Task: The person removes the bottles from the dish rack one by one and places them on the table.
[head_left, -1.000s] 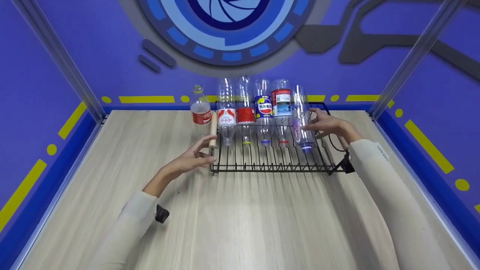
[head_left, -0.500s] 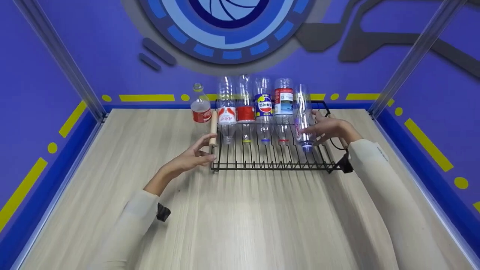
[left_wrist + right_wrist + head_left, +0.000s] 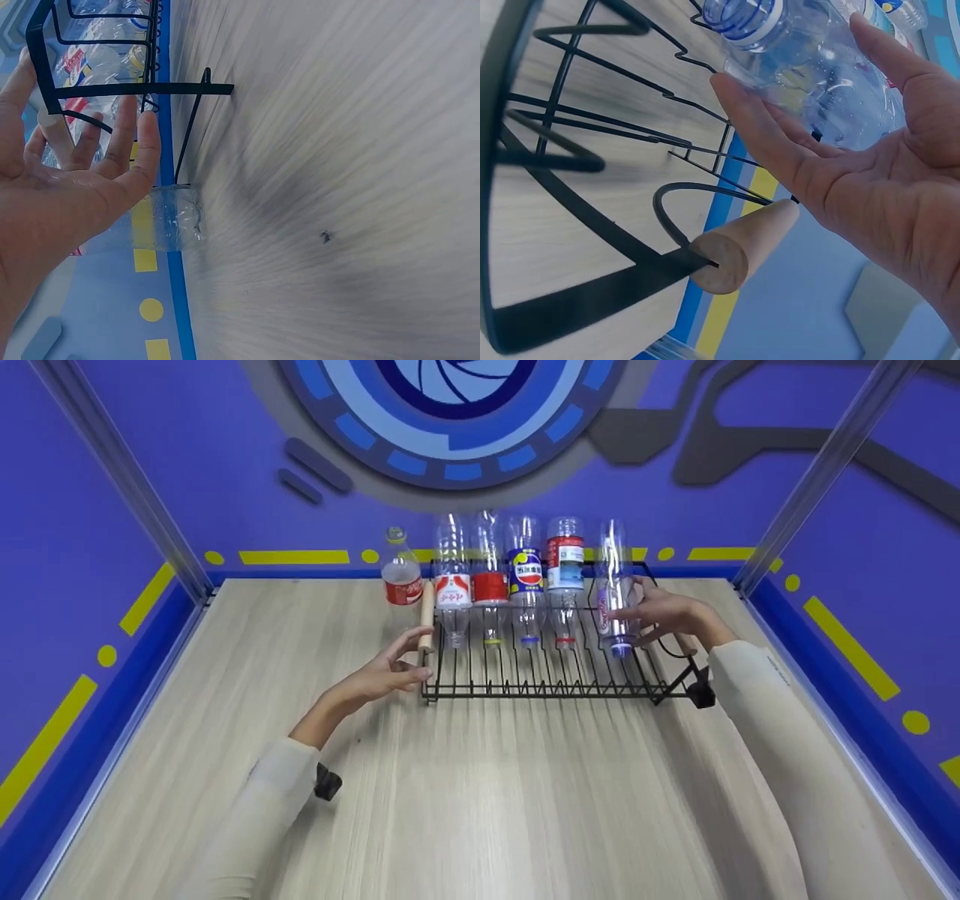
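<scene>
My right hand (image 3: 667, 611) holds a clear plastic bottle (image 3: 613, 562) cap down over the right end of a black wire rack (image 3: 555, 695). In the right wrist view its blue cap (image 3: 744, 19) points toward the rack's wires, the thumb on one side and the fingers (image 3: 754, 116) on the other. My left hand (image 3: 375, 676) is at the rack's left end, fingers by the wooden handle (image 3: 427, 619). Those fingers (image 3: 120, 146) look extended and spread in the left wrist view. Several empty bottles (image 3: 490, 585) lean neck down along the rack.
An upright bottle with a red label (image 3: 403, 585) stands left of the rack, close to the back wall (image 3: 262, 525). A second wooden handle (image 3: 754, 240) is on the rack's right end. Wood-grain tabletop (image 3: 480, 795) stretches out in front.
My right hand has shifted to the right with its bottle, which now stands straighter and farther from the neighbouring bottle. The left hand stays at the rack's end.
</scene>
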`<action>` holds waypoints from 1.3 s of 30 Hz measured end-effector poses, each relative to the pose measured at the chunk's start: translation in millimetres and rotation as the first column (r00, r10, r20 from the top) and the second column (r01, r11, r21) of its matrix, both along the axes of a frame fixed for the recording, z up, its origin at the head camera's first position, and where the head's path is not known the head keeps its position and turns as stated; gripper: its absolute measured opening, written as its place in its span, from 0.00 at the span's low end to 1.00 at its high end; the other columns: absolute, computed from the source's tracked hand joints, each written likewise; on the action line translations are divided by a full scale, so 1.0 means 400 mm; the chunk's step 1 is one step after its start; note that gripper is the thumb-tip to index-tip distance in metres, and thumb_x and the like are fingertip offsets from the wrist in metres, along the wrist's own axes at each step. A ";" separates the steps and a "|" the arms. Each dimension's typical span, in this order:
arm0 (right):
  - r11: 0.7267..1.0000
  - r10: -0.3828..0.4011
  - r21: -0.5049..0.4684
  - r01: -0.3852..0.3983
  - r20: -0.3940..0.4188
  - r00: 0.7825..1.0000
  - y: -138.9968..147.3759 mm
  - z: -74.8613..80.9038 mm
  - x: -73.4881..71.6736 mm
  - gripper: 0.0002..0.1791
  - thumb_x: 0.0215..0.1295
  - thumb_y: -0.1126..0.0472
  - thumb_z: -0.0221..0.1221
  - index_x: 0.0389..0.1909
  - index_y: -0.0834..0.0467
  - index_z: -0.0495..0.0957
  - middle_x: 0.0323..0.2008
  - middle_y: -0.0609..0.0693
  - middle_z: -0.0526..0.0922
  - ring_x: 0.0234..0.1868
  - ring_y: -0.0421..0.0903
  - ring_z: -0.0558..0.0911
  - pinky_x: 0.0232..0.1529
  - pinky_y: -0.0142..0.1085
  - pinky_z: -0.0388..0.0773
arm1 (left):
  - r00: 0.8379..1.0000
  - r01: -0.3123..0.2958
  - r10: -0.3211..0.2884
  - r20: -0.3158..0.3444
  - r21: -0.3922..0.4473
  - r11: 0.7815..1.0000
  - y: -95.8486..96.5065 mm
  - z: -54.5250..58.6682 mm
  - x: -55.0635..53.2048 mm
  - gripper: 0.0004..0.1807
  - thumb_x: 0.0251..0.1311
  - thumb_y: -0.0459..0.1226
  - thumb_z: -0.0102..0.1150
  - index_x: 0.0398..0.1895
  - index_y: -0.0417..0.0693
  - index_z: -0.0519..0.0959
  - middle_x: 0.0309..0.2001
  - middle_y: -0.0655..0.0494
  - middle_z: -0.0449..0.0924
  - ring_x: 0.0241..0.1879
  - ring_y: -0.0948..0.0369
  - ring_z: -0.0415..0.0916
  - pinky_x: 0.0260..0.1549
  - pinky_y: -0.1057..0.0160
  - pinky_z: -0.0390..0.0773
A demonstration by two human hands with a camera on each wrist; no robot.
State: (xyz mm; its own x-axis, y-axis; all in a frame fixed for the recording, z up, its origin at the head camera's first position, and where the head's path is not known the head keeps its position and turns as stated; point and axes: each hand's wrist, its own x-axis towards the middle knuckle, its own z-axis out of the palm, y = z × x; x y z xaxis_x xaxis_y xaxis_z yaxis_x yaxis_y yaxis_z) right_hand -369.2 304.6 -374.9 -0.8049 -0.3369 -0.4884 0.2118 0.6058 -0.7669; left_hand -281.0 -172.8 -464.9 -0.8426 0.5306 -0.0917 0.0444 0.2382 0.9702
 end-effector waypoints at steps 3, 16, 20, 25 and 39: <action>1.000 -0.015 0.001 0.015 -0.008 1.000 0.005 -0.001 0.004 0.57 0.75 0.51 0.59 0.79 0.53 0.20 0.69 0.72 0.58 0.48 0.50 0.81 0.57 0.50 0.83 | 1.000 0.005 -0.005 0.004 -0.001 1.000 0.002 -0.002 0.002 0.40 0.74 0.40 0.57 0.82 0.65 0.48 0.79 0.47 0.49 0.62 0.46 0.72 0.54 0.53 0.77; 0.992 -0.120 -0.062 0.109 -0.225 0.967 0.018 -0.008 0.018 0.48 0.76 0.56 0.57 0.81 0.58 0.33 0.65 0.69 0.64 0.51 0.50 0.82 0.57 0.50 0.83 | 1.000 0.009 -0.009 0.011 -0.015 1.000 0.003 -0.010 -0.006 0.41 0.73 0.42 0.58 0.82 0.64 0.46 0.80 0.49 0.47 0.62 0.46 0.71 0.60 0.44 0.76; 0.980 -0.192 -0.107 0.168 -0.278 0.941 0.018 -0.008 0.014 0.47 0.75 0.57 0.58 0.82 0.58 0.38 0.66 0.68 0.66 0.43 0.41 0.83 0.50 0.41 0.86 | 1.000 0.005 -0.005 0.019 -0.011 1.000 0.002 -0.008 -0.007 0.41 0.74 0.43 0.58 0.82 0.67 0.47 0.80 0.49 0.47 0.63 0.45 0.71 0.61 0.40 0.75; 0.958 -0.267 -0.191 0.215 -0.308 0.913 0.009 -0.007 0.018 0.46 0.74 0.55 0.60 0.82 0.57 0.43 0.70 0.69 0.65 0.41 0.40 0.83 0.46 0.36 0.86 | 1.000 -0.001 0.002 0.027 -0.011 1.000 0.000 -0.001 -0.005 0.40 0.74 0.44 0.58 0.81 0.70 0.48 0.80 0.50 0.45 0.64 0.46 0.70 0.62 0.36 0.73; 0.941 -0.222 -0.325 0.096 -0.377 0.899 -0.037 0.001 0.060 0.38 0.71 0.49 0.63 0.77 0.50 0.59 0.56 0.50 0.79 0.45 0.43 0.84 0.41 0.36 0.84 | 0.999 -0.005 0.006 0.035 -0.028 1.000 -0.002 0.009 0.004 0.42 0.73 0.44 0.59 0.82 0.66 0.47 0.80 0.50 0.45 0.65 0.46 0.70 0.62 0.38 0.72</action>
